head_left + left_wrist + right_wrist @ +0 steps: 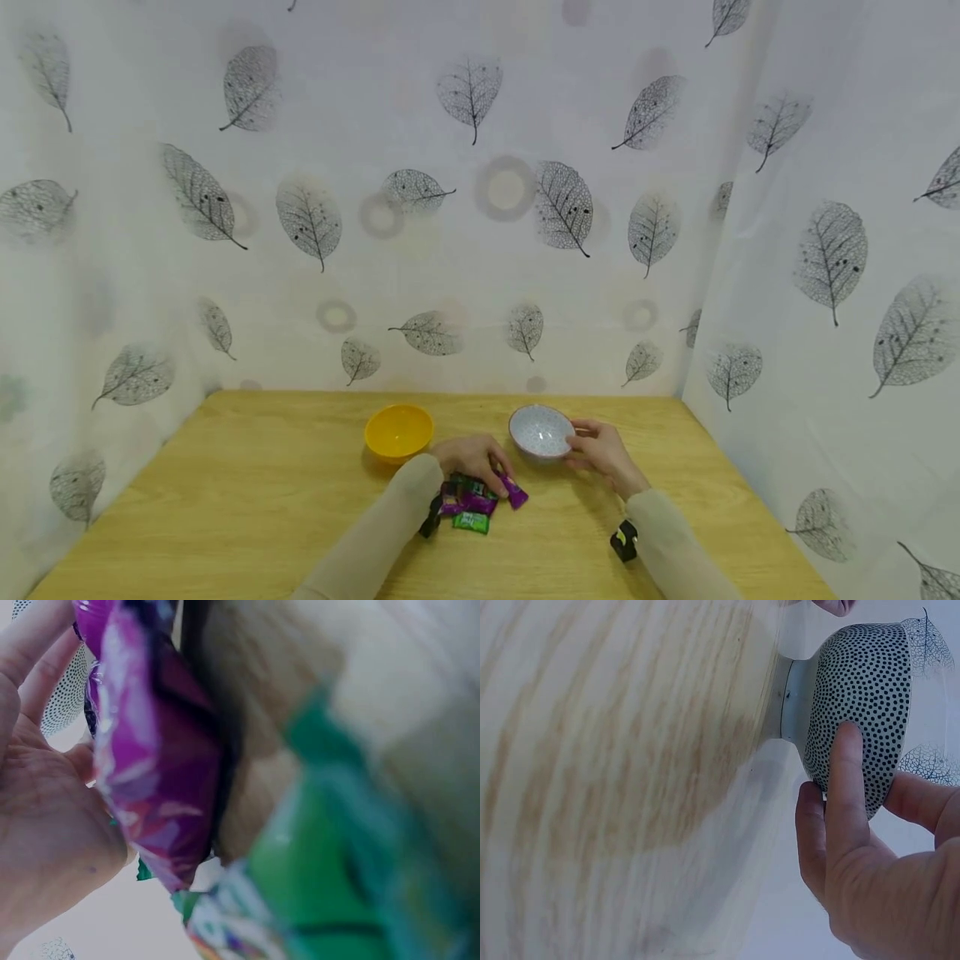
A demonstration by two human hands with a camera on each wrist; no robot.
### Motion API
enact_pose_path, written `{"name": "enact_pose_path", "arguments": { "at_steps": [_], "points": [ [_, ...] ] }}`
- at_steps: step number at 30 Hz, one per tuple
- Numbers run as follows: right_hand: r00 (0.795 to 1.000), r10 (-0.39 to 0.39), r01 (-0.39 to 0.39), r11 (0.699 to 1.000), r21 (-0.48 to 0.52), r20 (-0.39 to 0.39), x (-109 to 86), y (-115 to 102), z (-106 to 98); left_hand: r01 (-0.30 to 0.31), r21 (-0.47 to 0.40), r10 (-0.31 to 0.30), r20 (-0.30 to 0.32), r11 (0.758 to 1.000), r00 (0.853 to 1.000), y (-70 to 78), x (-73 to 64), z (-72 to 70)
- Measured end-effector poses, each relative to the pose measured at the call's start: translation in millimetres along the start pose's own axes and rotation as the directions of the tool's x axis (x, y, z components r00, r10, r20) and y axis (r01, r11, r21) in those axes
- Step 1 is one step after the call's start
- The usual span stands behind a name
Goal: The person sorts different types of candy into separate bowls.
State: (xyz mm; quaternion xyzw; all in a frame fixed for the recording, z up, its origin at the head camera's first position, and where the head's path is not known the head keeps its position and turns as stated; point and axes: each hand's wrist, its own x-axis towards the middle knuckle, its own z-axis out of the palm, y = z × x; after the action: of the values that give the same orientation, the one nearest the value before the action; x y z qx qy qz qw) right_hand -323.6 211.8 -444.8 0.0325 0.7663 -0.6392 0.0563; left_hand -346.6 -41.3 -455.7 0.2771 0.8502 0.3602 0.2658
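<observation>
Purple packet [516, 494] in pinch of left hand [472, 456], dotted bowl [538, 429] in grip of right hand [604, 455]

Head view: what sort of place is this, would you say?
Probably a makeshift recording booth: leaf-print sheeting encloses the back and both sides of a wood-grain table, with an orange bowl and small wrapped packets on it.

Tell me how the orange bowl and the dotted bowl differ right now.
Look: the orange bowl is plain, while the dotted bowl is pale with dark dots outside.
Handling: the right hand holds the dotted bowl; no hand holds the orange bowl.
Place: in the head view, the orange bowl is left of the dotted bowl.
Both are round, with open sides up.
</observation>
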Motion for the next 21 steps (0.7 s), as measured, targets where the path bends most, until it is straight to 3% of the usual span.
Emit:
{"name": "enact_pose_path", "arguments": {
  "at_steps": [9,17,21],
  "points": [
    [1.000,0.000,0.000,1.000,0.012,0.003,0.5,0,0,-0.084,-0.042,0.085,0.032,0.996,0.996,-5.6,2.9,-3.6],
    [1.000,-0.001,0.001,1.000,0.010,0.000,2.9,1,0,-0.126,-0.013,0.126,0.022,0.992,0.992,-8.7,-3.4,-12.6],
    [1.000,-0.003,0.003,1.000,0.024,0.004,2.4,1,-1,-0.127,-0.051,0.126,-0.008,0.991,0.992,-12.0,-5.5,-14.9]
  ]
}}
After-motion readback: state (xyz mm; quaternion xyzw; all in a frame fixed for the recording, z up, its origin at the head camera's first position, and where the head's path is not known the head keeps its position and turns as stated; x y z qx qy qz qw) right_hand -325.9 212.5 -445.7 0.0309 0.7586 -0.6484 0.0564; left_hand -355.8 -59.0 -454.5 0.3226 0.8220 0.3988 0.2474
